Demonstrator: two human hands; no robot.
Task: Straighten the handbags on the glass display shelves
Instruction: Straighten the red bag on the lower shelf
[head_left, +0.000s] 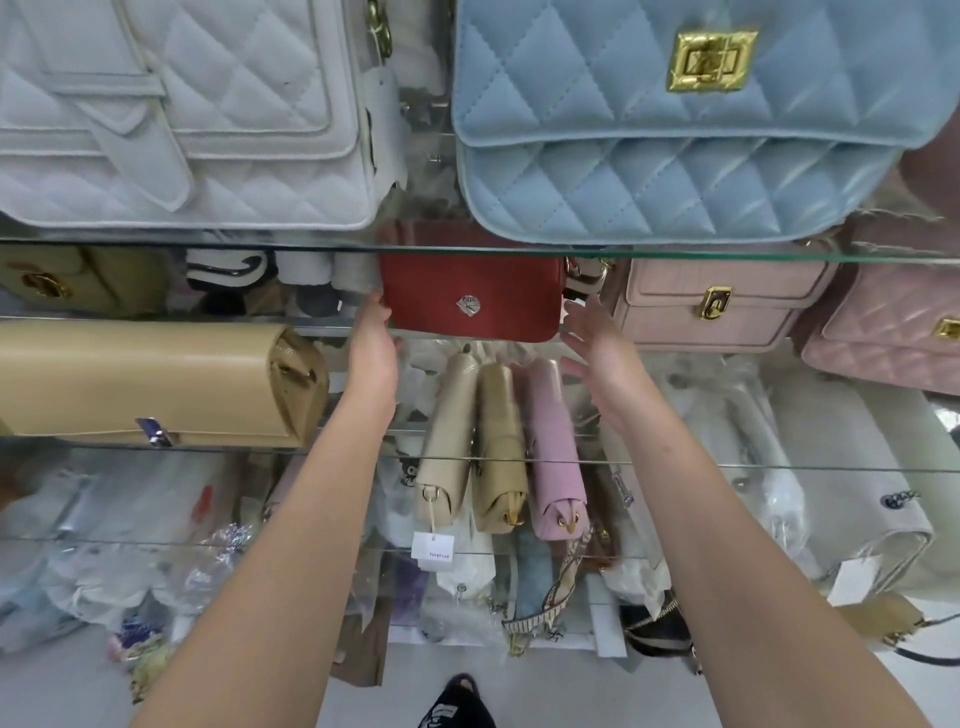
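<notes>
Both my hands are out at the red bag (472, 296), one at each end. My left hand (371, 353) is released, its straight fingers laid against the bag's left end near the lower corner; I cannot tell whether the thumb reaches behind. My right hand (597, 348) is also released, fingers spread, just beside the bag's right end; contact there is unclear.

The red bag stands upright, clasp facing me, on a glass shelf (322, 330), in the middle of the row. Just to its right stands a pink bag (717, 306) with a gold clasp. The top shelf (208, 240) crosses just above the red bag and carries a white bag (171, 114) on the left and a blue bag (675, 130) on the right. Nearer me and to the left, a tan bag (145, 379) lies lengthwise on a lower shelf.
</notes>
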